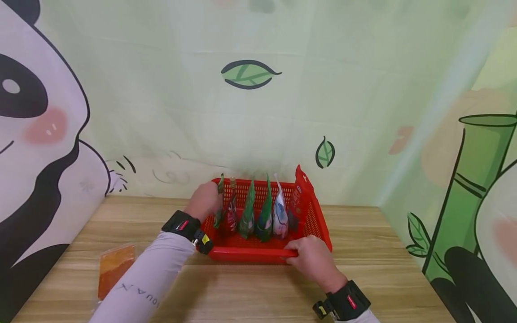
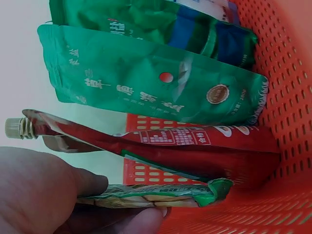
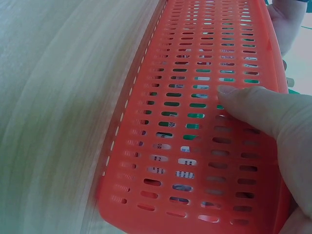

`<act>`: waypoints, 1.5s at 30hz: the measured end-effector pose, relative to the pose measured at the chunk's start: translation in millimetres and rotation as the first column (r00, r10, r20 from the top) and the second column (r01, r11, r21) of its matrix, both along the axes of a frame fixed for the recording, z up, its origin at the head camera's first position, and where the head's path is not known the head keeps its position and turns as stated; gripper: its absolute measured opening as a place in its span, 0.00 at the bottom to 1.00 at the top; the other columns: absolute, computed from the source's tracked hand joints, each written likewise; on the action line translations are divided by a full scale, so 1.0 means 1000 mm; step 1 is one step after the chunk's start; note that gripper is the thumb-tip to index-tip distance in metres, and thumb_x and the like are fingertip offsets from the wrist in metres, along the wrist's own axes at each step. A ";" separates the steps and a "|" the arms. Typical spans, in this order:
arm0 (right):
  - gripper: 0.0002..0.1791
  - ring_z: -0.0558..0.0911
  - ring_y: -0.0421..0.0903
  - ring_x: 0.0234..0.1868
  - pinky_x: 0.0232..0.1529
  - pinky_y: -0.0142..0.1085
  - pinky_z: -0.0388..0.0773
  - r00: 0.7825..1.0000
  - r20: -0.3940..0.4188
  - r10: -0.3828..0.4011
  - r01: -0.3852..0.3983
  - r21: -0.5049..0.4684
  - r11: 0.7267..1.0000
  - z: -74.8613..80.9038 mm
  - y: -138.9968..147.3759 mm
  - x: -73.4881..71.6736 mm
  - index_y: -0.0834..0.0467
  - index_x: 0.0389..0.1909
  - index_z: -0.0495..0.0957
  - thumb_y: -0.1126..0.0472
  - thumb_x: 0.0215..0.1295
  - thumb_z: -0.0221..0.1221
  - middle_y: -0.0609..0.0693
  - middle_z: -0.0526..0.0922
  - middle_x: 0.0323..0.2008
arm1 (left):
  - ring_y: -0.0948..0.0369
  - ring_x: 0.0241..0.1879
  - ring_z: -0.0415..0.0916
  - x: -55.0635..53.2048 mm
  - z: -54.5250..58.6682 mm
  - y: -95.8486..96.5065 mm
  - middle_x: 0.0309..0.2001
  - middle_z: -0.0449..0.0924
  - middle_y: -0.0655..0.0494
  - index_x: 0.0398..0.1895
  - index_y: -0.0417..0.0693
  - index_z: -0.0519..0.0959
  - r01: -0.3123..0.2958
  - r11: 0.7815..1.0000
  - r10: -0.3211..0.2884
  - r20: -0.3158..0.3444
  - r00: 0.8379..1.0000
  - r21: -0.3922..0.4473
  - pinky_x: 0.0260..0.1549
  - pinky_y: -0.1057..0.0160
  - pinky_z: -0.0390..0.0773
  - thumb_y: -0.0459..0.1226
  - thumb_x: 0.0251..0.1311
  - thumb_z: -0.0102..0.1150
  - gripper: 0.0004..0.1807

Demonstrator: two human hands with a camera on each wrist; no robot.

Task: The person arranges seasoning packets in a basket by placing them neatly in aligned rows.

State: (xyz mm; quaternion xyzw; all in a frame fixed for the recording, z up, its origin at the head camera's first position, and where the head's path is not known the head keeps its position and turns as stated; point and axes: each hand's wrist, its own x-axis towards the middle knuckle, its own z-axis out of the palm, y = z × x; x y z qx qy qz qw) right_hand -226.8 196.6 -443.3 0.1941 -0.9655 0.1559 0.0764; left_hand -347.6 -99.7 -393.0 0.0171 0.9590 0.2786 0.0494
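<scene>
A red slotted plastic basket (image 1: 250, 255) stands on the wooden table with several upright packets in a row. My left hand (image 1: 205, 200) pinches a thin green packet (image 2: 161, 196) at the basket's left end, thumb on one face and fingers on the other. Beside it stands a red spouted pouch (image 2: 209, 151) with a pale cap. Further right are a green pouch (image 2: 151, 80), another green pouch (image 1: 264, 220), a white pouch (image 1: 280, 215) and a red packet (image 1: 296, 202). My right hand (image 1: 314, 260) grips the basket's near rim toward the right, its thumb against the outer wall (image 3: 195, 146).
A flat clear packet with orange-brown contents (image 1: 117, 269) lies on the table (image 1: 242, 291) at the left, partly behind my left sleeve (image 1: 149, 273). A cloth backdrop (image 1: 258, 121) printed with pandas, leaves and bamboo hangs right behind the basket.
</scene>
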 end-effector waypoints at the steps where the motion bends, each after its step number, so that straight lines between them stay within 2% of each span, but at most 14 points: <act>1: 0.13 0.85 0.38 0.30 0.47 0.42 0.87 1.000 -0.002 0.001 -0.001 0.002 1.000 0.000 0.000 0.000 0.52 0.40 0.92 0.58 0.51 0.78 0.44 0.91 0.31 | 0.58 0.21 0.72 0.000 -0.001 0.000 0.23 0.71 0.52 0.34 0.38 0.80 0.007 1.000 -0.007 -0.014 1.000 -0.010 0.17 0.66 0.67 0.38 0.75 0.52 0.14; 6: 0.13 0.86 0.38 0.30 0.47 0.41 0.87 1.000 -0.015 -0.001 0.002 0.012 1.000 0.000 0.000 0.000 0.51 0.40 0.92 0.57 0.51 0.78 0.44 0.91 0.31 | 0.57 0.20 0.73 0.004 -0.004 0.003 0.21 0.74 0.51 0.33 0.38 0.81 0.022 0.999 -0.022 -0.024 0.999 -0.034 0.17 0.66 0.68 0.37 0.72 0.56 0.12; 14: 0.13 0.86 0.39 0.31 0.47 0.42 0.87 1.000 -0.009 0.001 -0.001 0.005 1.000 -0.002 0.001 -0.001 0.51 0.40 0.92 0.57 0.51 0.78 0.44 0.91 0.31 | 0.56 0.20 0.74 0.006 -0.001 0.006 0.21 0.75 0.50 0.32 0.39 0.80 -0.005 1.000 0.004 0.044 0.999 0.017 0.18 0.65 0.70 0.36 0.68 0.55 0.10; 20: 0.13 0.86 0.38 0.31 0.47 0.40 0.87 1.000 -0.011 -0.003 0.003 0.004 1.000 -0.003 0.000 -0.001 0.50 0.39 0.92 0.57 0.51 0.78 0.43 0.91 0.31 | 0.56 0.17 0.76 0.006 0.004 0.005 0.19 0.77 0.50 0.28 0.39 0.79 -0.008 1.000 0.008 0.006 1.000 0.014 0.15 0.66 0.71 0.37 0.69 0.54 0.13; 24: 0.12 0.86 0.38 0.31 0.46 0.40 0.87 1.000 -0.016 -0.003 0.003 0.001 1.000 -0.002 0.000 -0.001 0.50 0.39 0.92 0.56 0.52 0.78 0.43 0.91 0.30 | 0.56 0.19 0.79 0.009 0.006 0.005 0.22 0.80 0.48 0.30 0.38 0.80 -0.015 0.999 0.015 0.007 1.000 0.030 0.16 0.66 0.73 0.38 0.70 0.55 0.13; 29: 0.13 0.85 0.37 0.31 0.46 0.40 0.87 1.000 -0.010 0.001 -0.001 -0.001 1.000 -0.002 0.000 0.000 0.50 0.39 0.92 0.56 0.52 0.78 0.43 0.91 0.31 | 0.54 0.22 0.82 0.015 0.005 0.006 0.23 0.82 0.47 0.34 0.37 0.82 -0.014 1.000 0.012 0.063 0.998 0.028 0.17 0.66 0.75 0.38 0.70 0.56 0.12; 38: 0.13 0.86 0.39 0.31 0.47 0.42 0.88 1.000 -0.014 -0.005 0.005 0.000 1.000 -0.001 0.000 0.000 0.51 0.39 0.92 0.57 0.51 0.78 0.45 0.91 0.31 | 0.51 0.24 0.84 0.027 0.005 0.007 0.29 0.86 0.43 0.40 0.36 0.82 -0.001 1.000 -0.002 0.114 0.993 0.028 0.18 0.67 0.77 0.33 0.63 0.63 0.08; 45: 0.13 0.86 0.38 0.31 0.46 0.40 0.87 0.999 -0.045 -0.003 0.004 0.018 1.000 -0.003 0.000 0.000 0.50 0.38 0.92 0.55 0.51 0.79 0.43 0.91 0.30 | 0.52 0.24 0.83 0.032 0.002 0.009 0.28 0.85 0.46 0.42 0.38 0.83 -0.004 1.000 0.001 0.125 0.992 0.027 0.20 0.66 0.79 0.32 0.59 0.68 0.09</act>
